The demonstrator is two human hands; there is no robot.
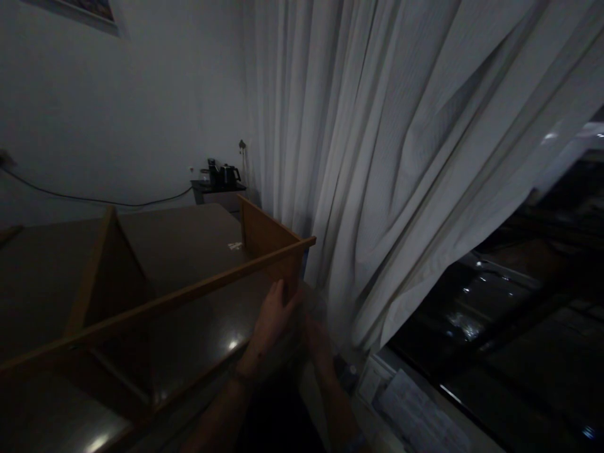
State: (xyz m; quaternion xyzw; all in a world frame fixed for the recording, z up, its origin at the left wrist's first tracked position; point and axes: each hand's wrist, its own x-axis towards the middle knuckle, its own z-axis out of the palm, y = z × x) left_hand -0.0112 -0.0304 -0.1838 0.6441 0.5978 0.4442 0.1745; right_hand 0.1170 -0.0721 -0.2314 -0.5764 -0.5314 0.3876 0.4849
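Observation:
My left hand (274, 311) is at the right end of a wooden frame (198, 286), close to its end panel (271, 236). Its fingers are bent, with the thumb pointing right. Just right of it is my right hand (317, 340), blurred and dim, with its fingers curled toward the left one. A faint see-through patch, perhaps thin clear plastic (315, 301), shows by the fingertips. What the fingers close on is too dark to make out.
White curtains (358, 157) hang close on the right, beside a dark window (472, 314). An upright wooden divider (111, 270) crosses the frame at left. A black kettle (229, 174) stands on a small cabinet (219, 196) in the corner. A pale, box-like thing (418, 412) lies at lower right.

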